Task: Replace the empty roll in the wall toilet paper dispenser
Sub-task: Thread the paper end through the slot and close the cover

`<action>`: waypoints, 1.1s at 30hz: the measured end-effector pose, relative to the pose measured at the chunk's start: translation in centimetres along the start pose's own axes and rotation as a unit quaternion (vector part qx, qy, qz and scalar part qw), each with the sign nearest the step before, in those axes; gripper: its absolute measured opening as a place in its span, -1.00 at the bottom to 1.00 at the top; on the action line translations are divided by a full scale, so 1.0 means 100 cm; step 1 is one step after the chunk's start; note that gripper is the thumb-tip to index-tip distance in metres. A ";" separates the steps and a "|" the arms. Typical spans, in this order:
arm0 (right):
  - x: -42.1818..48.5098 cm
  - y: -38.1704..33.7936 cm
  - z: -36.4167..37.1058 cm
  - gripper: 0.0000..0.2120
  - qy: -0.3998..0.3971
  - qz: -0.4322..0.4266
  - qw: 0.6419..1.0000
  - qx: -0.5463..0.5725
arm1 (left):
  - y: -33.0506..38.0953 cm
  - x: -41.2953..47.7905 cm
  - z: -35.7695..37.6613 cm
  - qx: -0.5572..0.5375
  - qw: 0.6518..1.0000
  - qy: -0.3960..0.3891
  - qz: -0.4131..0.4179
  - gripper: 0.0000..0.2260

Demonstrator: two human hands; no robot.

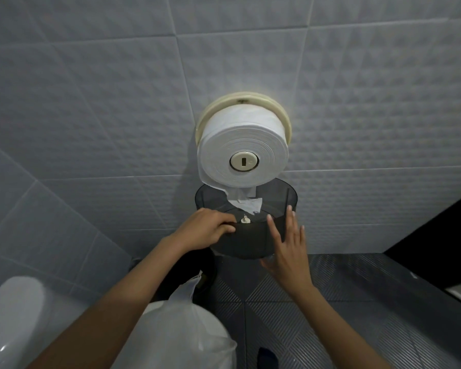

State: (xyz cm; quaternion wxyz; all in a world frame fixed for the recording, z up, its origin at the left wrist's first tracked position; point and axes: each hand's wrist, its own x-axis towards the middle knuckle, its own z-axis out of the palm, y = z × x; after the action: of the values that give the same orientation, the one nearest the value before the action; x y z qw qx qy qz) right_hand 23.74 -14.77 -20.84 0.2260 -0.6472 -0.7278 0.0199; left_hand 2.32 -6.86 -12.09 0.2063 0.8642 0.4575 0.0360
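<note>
A toilet cubicle: textured grey wall tiles [91,102], a wall-mounted jumbo paper dispenser [244,123] (its smoky cover hangs open), a white toilet [14,315] and ribbed dark floor tiles [343,302].

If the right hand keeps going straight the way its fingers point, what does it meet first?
The right hand points up along the dark cover hanging open below the paper roll. Going straight on, its fingertips would likely slide past the cover's rim toward the tiled wall; depth is unclear.

The left hand [206,230] covers the near-left rim of the smoked cover [250,241]. The paper tail [244,202] blurs behind its tinted wall. The toilet [14,315] is cut off at the left edge.
</note>
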 end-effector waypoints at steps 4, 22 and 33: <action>0.007 0.002 0.005 0.11 0.008 -0.038 0.999 -0.007 | -0.002 -0.003 -0.002 -0.001 1.000 -0.016 0.013 -0.84; 0.013 0.011 0.008 0.01 0.017 -0.085 0.995 0.041 | -0.019 0.131 0.009 0.020 0.946 -0.307 -0.105 -0.47; 0.013 0.021 0.022 0.07 0.049 -0.121 0.991 0.038 | -0.038 0.169 0.067 0.043 0.908 -0.386 -0.159 -0.31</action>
State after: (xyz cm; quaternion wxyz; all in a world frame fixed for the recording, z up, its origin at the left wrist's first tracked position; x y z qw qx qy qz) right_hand 24.83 -12.65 -23.13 0.2867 -0.5457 -0.7873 -0.0112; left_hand 10.85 6.45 -21.76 0.3323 0.7346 0.4745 -0.3532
